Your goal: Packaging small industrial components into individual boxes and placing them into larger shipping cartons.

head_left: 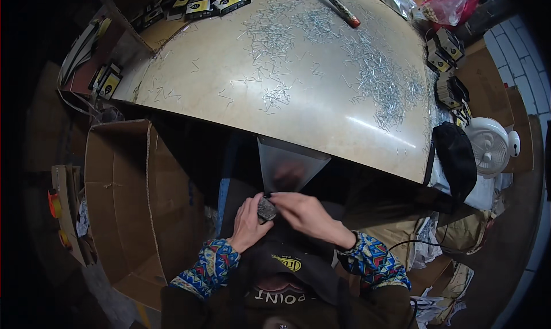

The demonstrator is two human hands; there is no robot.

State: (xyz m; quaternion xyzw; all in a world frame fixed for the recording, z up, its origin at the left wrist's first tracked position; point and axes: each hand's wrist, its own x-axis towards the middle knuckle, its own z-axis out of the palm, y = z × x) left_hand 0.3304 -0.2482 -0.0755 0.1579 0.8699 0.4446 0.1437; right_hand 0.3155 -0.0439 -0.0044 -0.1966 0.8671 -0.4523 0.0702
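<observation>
Clear plastic forms the small bag [291,167] held just below the desk [321,117] edge, at 6 o'clock from the scattered metal staples [379,82]. Left hand [249,221] fingers clamp a small dark object [267,209] at the bag's mouth; right hand [307,214] fingers pinch the bag's lower edge. An open cardboard box [135,208] stands at 9 o'clock.

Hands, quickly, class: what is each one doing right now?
Left hand: closed on a small grey object at the mouth of a clear plastic bag.
Right hand: fingers pinching the bag's lower edge, touching the same object.
</observation>
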